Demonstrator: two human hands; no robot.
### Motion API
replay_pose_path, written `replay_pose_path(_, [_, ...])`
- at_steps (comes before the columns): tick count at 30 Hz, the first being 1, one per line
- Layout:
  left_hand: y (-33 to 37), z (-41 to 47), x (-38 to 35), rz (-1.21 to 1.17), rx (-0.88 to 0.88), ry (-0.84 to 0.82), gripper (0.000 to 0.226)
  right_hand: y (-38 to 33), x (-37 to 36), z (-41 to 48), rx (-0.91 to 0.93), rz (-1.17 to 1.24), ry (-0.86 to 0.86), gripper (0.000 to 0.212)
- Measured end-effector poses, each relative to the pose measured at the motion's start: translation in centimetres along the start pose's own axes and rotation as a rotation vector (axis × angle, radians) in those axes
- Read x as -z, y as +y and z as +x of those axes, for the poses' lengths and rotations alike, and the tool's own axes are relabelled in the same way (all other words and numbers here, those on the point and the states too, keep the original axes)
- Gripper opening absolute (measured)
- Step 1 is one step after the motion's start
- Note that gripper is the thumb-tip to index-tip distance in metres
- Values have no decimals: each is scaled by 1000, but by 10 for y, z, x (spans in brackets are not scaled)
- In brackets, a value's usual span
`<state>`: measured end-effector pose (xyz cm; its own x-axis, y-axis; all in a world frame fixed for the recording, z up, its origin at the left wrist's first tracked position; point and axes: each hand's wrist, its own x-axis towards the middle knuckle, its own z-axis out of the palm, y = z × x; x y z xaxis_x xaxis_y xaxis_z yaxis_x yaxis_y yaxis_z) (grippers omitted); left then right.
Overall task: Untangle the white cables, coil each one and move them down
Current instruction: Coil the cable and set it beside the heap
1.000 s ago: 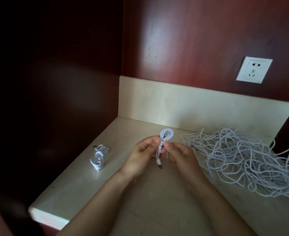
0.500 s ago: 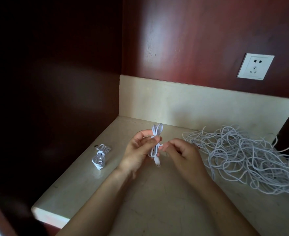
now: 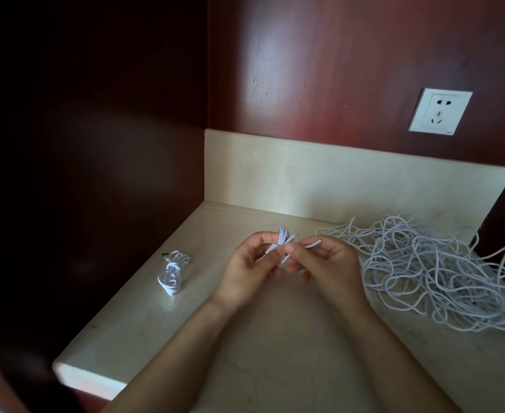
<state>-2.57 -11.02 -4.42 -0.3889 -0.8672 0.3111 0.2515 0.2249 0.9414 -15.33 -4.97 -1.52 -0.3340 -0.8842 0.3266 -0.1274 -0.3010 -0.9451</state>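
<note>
A small coiled white cable [image 3: 284, 239] is pinched between both hands above the middle of the counter. My left hand [image 3: 251, 272] grips its bundle from the left. My right hand [image 3: 325, 263] holds the cable's loose end, which sticks out to the right over the fingers. A finished white coil [image 3: 172, 272] lies on the counter at the left, apart from my hands. A large tangled heap of white cables [image 3: 441, 272] spreads over the right side of the counter, just right of my right hand.
The beige stone counter [image 3: 275, 353] has a raised back ledge [image 3: 334, 180] and a front left edge [image 3: 87, 380]. Dark red wood walls close the left and back. A white wall socket [image 3: 439, 113] sits at the upper right.
The coil's upright loop has collapsed into a tighter bundle between my fingers. My right hand has closed in on it and pulled the loose end out to the right.
</note>
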Motion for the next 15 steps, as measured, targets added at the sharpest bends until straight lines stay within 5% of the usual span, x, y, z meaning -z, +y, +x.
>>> replay_pose_path(7, [3, -2, 2, -130, 19, 26, 29, 4, -5, 1, -61, 218, -121, 10])
replay_pose_path(11, [4, -3, 3, -103, 10, 90, 17, 10, -7, 2, -18, 167, -107, 9])
replay_pose_path(15, [5, -2, 7, -212, 170, 185, 29, 11, -7, 3, -69, 222, -120, 15])
